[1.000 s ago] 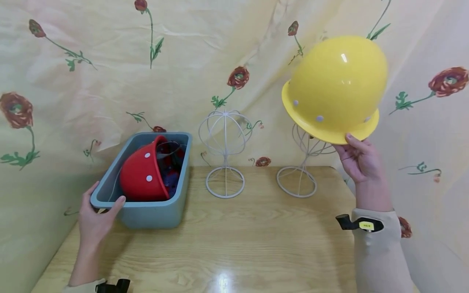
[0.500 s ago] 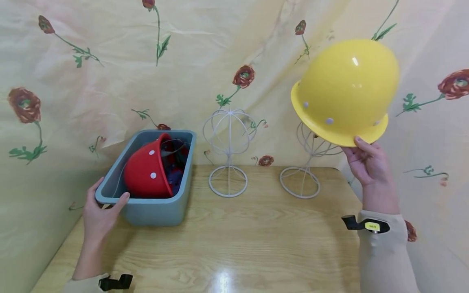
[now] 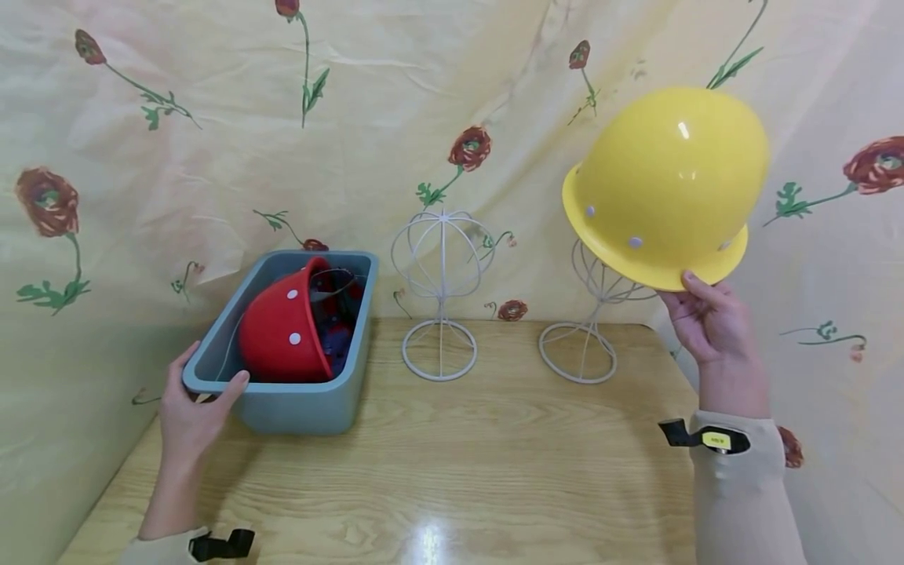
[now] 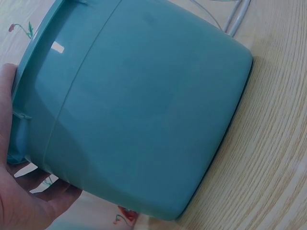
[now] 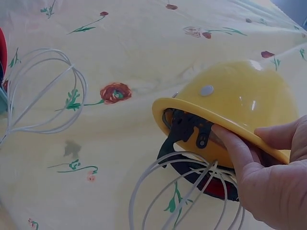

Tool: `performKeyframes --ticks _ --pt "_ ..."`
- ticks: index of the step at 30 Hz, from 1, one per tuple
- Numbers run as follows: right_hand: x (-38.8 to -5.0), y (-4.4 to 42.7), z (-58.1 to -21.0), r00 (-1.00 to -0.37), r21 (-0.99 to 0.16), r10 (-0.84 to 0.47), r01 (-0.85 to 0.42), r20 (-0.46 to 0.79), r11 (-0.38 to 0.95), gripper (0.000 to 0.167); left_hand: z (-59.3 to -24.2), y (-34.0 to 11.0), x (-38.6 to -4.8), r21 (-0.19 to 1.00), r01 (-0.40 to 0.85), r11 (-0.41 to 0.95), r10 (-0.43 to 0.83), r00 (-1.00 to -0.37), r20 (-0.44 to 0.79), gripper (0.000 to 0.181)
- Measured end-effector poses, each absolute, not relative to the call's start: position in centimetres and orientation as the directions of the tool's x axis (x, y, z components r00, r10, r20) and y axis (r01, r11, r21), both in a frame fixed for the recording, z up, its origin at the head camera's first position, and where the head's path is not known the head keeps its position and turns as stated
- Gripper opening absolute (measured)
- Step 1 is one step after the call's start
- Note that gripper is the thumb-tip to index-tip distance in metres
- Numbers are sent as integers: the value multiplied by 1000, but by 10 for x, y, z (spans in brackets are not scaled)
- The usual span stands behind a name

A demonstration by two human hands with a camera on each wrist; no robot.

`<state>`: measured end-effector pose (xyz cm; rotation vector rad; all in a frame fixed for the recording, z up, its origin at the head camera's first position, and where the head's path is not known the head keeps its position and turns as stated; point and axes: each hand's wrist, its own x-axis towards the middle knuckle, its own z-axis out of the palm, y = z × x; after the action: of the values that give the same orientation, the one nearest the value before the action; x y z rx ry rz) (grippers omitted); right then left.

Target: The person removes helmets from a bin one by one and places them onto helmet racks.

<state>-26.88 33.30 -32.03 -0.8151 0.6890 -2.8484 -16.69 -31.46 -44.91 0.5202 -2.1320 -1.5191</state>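
My right hand (image 3: 713, 326) pinches the brim of a yellow hard hat (image 3: 671, 188), thumb on top and fingers underneath. The hat is tilted above the right white wire stand (image 3: 582, 353); in the right wrist view its dark inner straps (image 5: 184, 132) hang by the top of that wire stand (image 5: 144, 191). At the left, my left hand (image 3: 194, 416) grips the near left corner of a blue-green plastic bin (image 3: 297, 412). Inside the bin a red hard hat (image 3: 278, 329) lies on its side, its opening to the right, with dark straps within.
A second white wire stand (image 3: 441, 294) stands upright between the bin and the right stand. Everything rests on a wooden table (image 3: 452, 463). Behind hangs a flower-printed cloth (image 3: 381, 118), which also covers the sides.
The whole view has shifted slightly. Over the last half second the yellow hard hat has come down a little over the right stand. The left hand keeps its grip on the bin.
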Motion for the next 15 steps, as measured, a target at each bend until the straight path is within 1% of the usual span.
performKeyframes --ticks 9,15 --pt "-270 339 -325 -846 -452 -207 -45 492 -891 50 -451 -315 -167 947 -31 321 -543 -825 157 85" --pt "-272 341 -330 -860 -470 -191 -64 474 -880 48 -453 -316 -169 948 -29 318 -541 -827 156 86"
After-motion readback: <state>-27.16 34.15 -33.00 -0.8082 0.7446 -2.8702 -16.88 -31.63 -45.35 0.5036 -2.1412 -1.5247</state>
